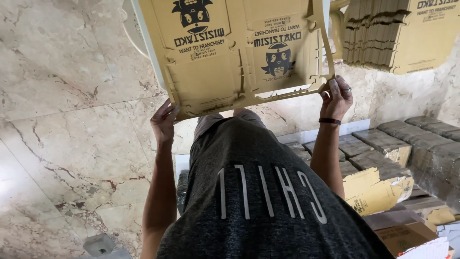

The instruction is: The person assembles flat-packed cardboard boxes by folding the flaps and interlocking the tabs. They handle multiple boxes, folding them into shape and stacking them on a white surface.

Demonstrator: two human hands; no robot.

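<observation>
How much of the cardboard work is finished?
Done: bundles of cardboard pieces lie stacked at the right. In hand: the left hand and right hand hold a die-cut cardboard sheet by its near edge. Left: a stack of sheets waits beyond.

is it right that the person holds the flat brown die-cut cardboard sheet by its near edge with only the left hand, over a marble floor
Not quite. The head view shows both hands on the flat brown die-cut cardboard sheet: the left hand at one near corner, the right hand at the other. The rest holds, including the marble floor below.
</observation>
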